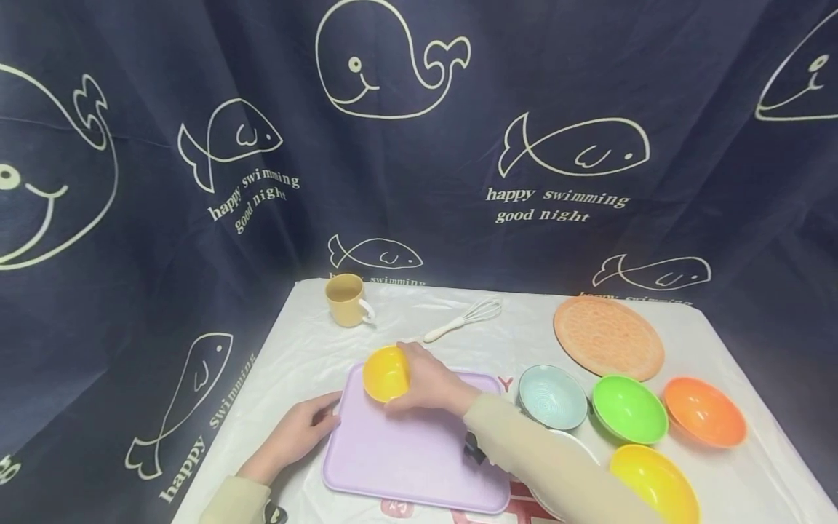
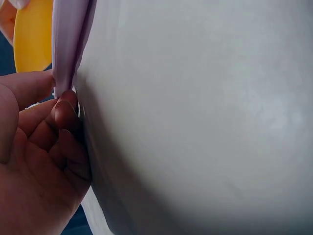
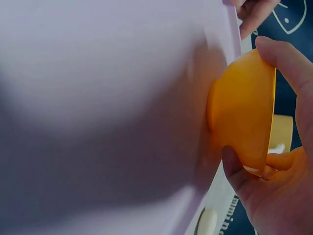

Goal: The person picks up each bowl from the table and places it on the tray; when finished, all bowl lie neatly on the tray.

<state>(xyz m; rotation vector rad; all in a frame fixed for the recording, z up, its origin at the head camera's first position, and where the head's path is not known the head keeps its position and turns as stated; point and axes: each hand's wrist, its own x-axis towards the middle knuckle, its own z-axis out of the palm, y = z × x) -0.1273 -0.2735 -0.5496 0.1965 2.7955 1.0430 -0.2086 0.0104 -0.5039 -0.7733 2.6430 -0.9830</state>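
Observation:
My right hand (image 1: 428,380) grips a small yellow bowl (image 1: 385,375) by its rim, over the far left corner of a lilac tray (image 1: 406,458). In the right wrist view, the bowl (image 3: 244,110) is upright, its foot at or just above the tray surface; I cannot tell whether they touch. At the tray's left edge is my left hand (image 1: 297,435). The left wrist view has that hand (image 2: 44,142) pinching the tray rim (image 2: 68,44), with a finger on one side and curled fingertips on the other. Part of the tray's right side lies behind my right forearm.
Behind the tray are a tan mug (image 1: 345,302) and a whisk (image 1: 458,322). To the right lie a round pizza-patterned board (image 1: 609,338) and light blue (image 1: 553,397), green (image 1: 630,410), orange (image 1: 705,413) and larger yellow (image 1: 655,484) bowls. My right sleeve partly covers a white dish (image 1: 576,445).

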